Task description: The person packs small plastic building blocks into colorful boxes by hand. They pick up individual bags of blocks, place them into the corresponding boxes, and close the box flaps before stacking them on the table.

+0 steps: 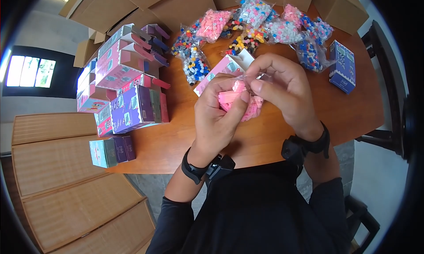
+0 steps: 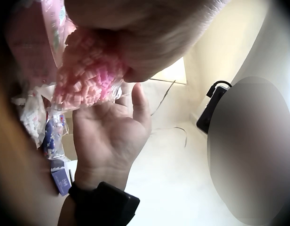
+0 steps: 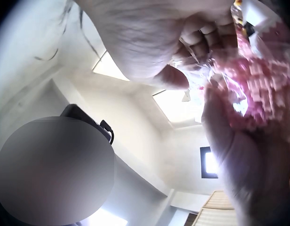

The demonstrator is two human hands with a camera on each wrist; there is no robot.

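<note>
Now your left hand point(image 1: 213, 124) grips the pink bag point(image 1: 252, 111) | right hand point(image 1: 289, 91) pinches its film | best tug gently, pieces supported

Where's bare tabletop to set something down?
Bare tabletop lies between the right hand and the table's right edge, nearer than the blue box; another patch separates the stacked boxes from the left hand. Bagged bricks crowd the far side.
</note>
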